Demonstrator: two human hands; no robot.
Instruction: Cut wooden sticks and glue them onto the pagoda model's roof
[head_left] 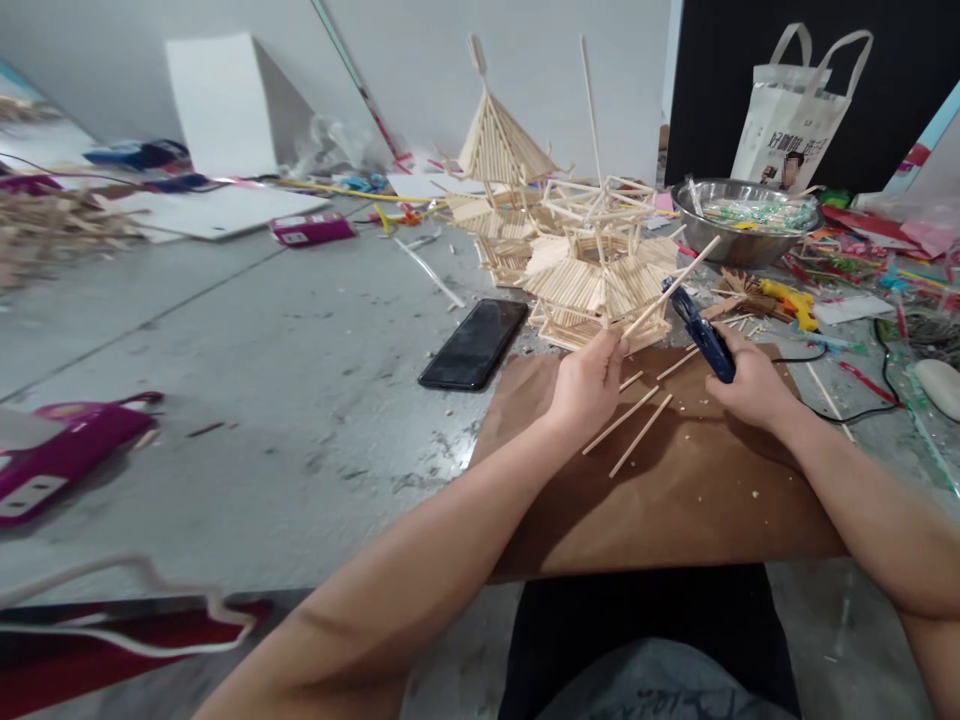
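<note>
My left hand [586, 385] is closed in a pinch on a thin wooden stick [670, 289] that slants up to the right. My right hand [750, 382] grips a blue glue gun [703, 333] whose nozzle meets the stick near its upper part. Both hands hover over a brown paper sheet [675, 490] where a few loose sticks [637, 430] lie. Just behind stands a model building of wooden sticks [592, 270] with a pointed roof [499, 135].
A black phone [475, 343] lies left of the paper. A steel bowl [739, 220] and a white tote bag [799, 110] sit at the back right among coloured clutter. A yellow tool [787, 300] and black cable [862, 400] are right. Pink boxes [60, 450] lie left.
</note>
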